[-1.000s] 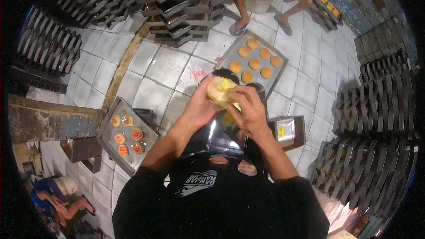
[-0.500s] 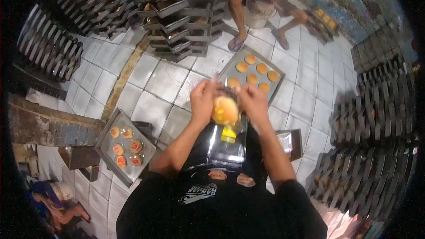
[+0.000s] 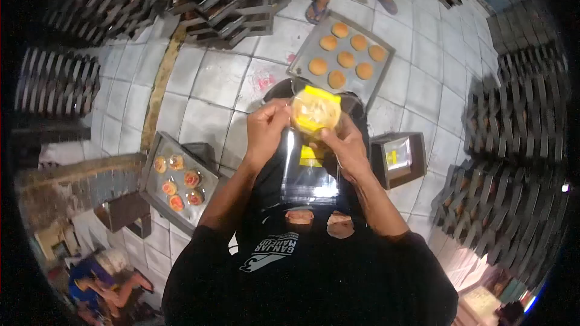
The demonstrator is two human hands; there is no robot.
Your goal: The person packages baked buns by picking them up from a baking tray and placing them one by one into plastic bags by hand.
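Note:
A round bun in a clear plastic bag with yellow print (image 3: 315, 113) is held up over my lap. My right hand (image 3: 345, 148) grips it from the right and below, thumb pressed on its lower edge. At its left edge, the fingers of my left hand (image 3: 267, 130) are pinched together on the bag's side. Below lies a stack of clear plastic bags (image 3: 311, 184) on my lap, with a yellow print at the top. Ahead, a metal tray (image 3: 377, 87) carries several bare round buns (image 3: 345, 59).
To the left stands a tray (image 3: 184, 220) of several wrapped buns with red print. A box (image 3: 414, 172) with clear bags sits at the right. Stacked trays (image 3: 510, 169) line both sides. A person's sandalled foot (image 3: 316, 9) is beyond the bun tray; another person (image 3: 99, 281) sits lower left.
The bagged bun has been turned, so a different side with yellow print faces up. My right hand has shifted from the bag's top to beneath the bun. The view has tilted downward.

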